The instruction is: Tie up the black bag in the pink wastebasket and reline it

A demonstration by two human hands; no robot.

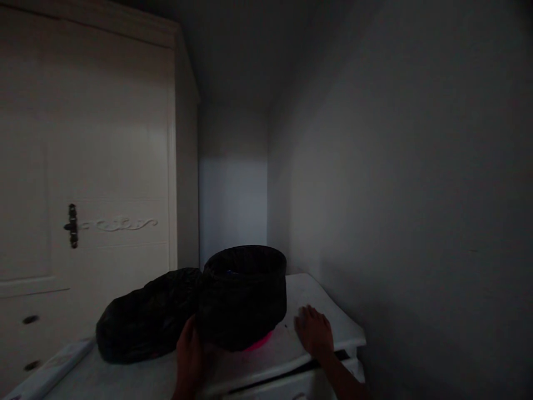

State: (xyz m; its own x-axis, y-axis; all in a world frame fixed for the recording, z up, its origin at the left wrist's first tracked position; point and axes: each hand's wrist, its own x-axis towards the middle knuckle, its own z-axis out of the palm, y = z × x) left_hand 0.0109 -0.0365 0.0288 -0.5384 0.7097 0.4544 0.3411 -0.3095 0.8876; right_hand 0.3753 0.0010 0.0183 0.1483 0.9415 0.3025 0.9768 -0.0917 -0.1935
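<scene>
A round bin point(241, 303), lined with a black plastic bag folded over its rim, stands upright on the white dresser top point(233, 372). A bit of its pink base point(259, 341) shows under the bag. My left hand point(189, 353) is closed against the bin's lower left side, its fingers partly hidden in the dark. To the left, touching or nearly touching the bin, lies a bulky black plastic bag point(150, 316). Right of the bin, my right hand point(315, 331) lies flat on the dresser top with fingers stretched out, holding nothing.
A white wardrobe point(112, 139) with a dark handle point(73, 225) rises at the left. A grey wall point(400, 183) runs close along the right side. Below the dresser's front edge, a drawer point(287, 388) shows a dark gap above it. The room is dim.
</scene>
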